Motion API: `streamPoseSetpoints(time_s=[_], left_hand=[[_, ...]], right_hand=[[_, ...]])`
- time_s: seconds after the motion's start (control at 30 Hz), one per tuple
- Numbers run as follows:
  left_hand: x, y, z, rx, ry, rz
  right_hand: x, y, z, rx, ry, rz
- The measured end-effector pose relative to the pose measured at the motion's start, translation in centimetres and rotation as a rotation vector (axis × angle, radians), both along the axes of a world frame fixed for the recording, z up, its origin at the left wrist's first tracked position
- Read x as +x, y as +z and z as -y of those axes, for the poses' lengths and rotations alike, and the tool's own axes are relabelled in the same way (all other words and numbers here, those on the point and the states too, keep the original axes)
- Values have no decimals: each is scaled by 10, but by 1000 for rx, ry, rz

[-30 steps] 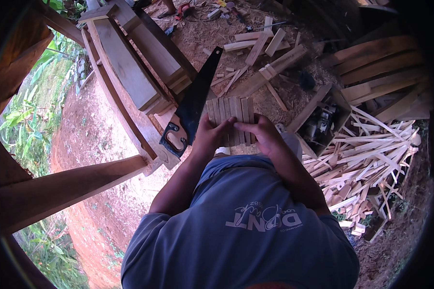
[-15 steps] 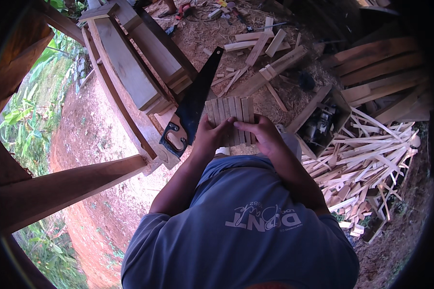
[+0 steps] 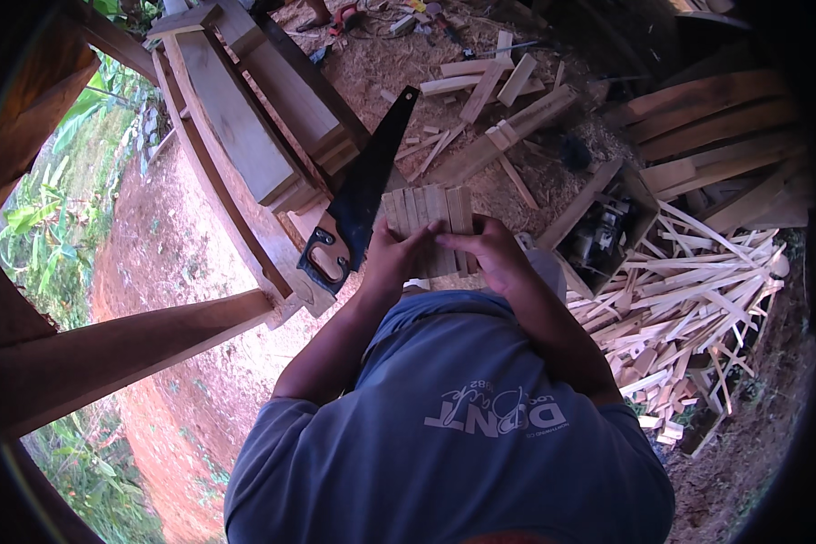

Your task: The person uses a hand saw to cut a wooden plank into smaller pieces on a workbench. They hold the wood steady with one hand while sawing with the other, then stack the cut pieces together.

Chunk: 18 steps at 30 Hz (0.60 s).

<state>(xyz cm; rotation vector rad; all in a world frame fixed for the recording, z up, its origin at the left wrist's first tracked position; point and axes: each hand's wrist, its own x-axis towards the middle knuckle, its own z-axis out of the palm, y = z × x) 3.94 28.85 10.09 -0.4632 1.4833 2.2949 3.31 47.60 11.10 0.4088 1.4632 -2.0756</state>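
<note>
A bundle of short wooden slats (image 3: 429,209), lined up side by side, is held between my two hands in front of my body. My left hand (image 3: 393,257) wraps its left side, thumb lying across the front. From the other side my right hand (image 3: 491,251) grips the bundle, its thumb meeting the left one near the middle. The fingers behind the slats are hidden. Just left of the bundle, a handsaw (image 3: 369,181) with a dark blade and looped handle rests against the wooden bench.
Long planks (image 3: 236,113) lie on the bench (image 3: 218,195) at left. A wooden box (image 3: 582,207) with dark metal parts stands to the right, beside a heap of thin offcuts (image 3: 689,299). Loose wood pieces (image 3: 480,91) lie on the sawdust-strewn ground ahead. A beam (image 3: 127,358) juts in from the left.
The slats have shifted slightly, with the right-hand ones now sitting closer together. Both hands keep their hold, and the saw stays against the bench.
</note>
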Motion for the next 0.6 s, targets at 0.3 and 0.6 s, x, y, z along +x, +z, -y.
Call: streamPoseSetpoints(time_s=[0.3, 0.6], left_hand=[[-1, -4, 4, 71, -49, 126], [-4, -10, 3, 50, -26, 81]], right_hand=[[-1, 6, 1, 167, 135, -85], [8, -10, 2, 45, 43, -59]])
